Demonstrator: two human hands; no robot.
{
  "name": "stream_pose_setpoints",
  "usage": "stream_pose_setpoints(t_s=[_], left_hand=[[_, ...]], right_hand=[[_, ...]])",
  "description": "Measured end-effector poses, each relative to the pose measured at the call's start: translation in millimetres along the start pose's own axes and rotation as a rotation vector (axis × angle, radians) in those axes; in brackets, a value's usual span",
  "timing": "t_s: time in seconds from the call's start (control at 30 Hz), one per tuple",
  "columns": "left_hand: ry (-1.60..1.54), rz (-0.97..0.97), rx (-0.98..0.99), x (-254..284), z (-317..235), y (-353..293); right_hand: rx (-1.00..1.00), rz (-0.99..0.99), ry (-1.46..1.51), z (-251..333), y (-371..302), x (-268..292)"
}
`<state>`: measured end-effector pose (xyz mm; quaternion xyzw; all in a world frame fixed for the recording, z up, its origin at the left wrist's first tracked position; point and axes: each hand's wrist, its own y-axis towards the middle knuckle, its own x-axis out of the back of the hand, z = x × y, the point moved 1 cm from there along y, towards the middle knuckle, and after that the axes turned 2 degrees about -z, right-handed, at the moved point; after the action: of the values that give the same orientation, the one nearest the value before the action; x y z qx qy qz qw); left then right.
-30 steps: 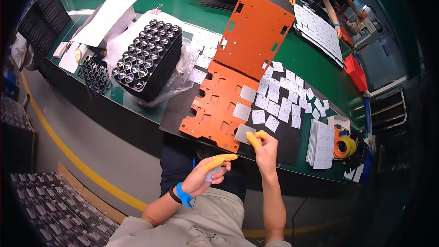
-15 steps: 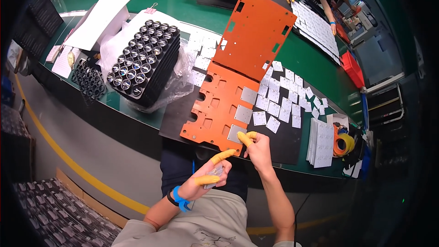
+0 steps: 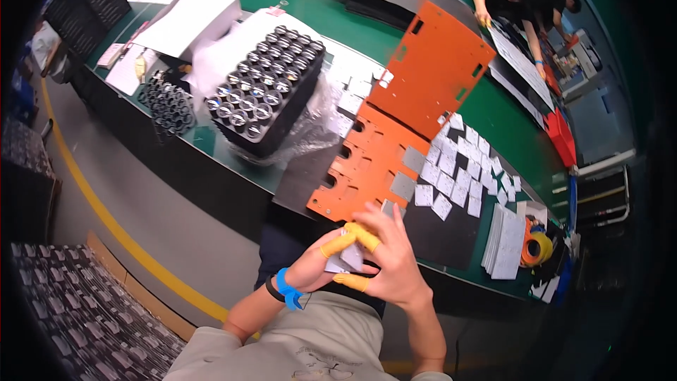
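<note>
My left hand (image 3: 307,267) is closed round a small whitish, partly see-through packet (image 3: 344,261) in front of my body. Yellow finger cots cover some fingertips on both hands. From the other side, my right hand (image 3: 396,268) pinches at the packet with thumb and forefinger, its other fingers stretched out. What the packet contains cannot be made out. Just beyond my hands lies an orange fixture plate (image 3: 381,142) with cutouts, its orange lid (image 3: 438,70) folded back behind it. Grey square plates (image 3: 403,186) sit along its right side; the nearest is partly hidden by my right hand.
Small white square boards (image 3: 446,162) lie scattered to the right, near stacked white sheets (image 3: 504,243) and tape rolls (image 3: 539,247). A black tray stack (image 3: 268,85) of round shiny parts stands left. Across the table, a co-worker (image 3: 504,0) handles a white panel.
My right hand has left the nearest grey plate and come back to the packet in my left hand. The view has shifted, and the co-worker's white panel is lifted and tilted.
</note>
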<state>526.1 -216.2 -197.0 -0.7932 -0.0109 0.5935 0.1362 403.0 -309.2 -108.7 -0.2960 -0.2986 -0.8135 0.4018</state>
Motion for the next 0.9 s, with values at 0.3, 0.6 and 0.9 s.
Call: stream_pose_setpoints(t_s=[0.3, 0.6, 0.9], left_hand=[[0.211, 0.116, -0.153, 8, -37, -15], [0.191, 0.128, -0.202, 43, -59, -17], [0.020, 0.109, -0.383, 52, -88, -37]], right_hand=[[0.151, 0.091, 0.135, -9, 29, -23], [0.319, -0.186, -0.316, 13, 61, -49], [0.409, -0.245, 0.084, 10, 119, -63]])
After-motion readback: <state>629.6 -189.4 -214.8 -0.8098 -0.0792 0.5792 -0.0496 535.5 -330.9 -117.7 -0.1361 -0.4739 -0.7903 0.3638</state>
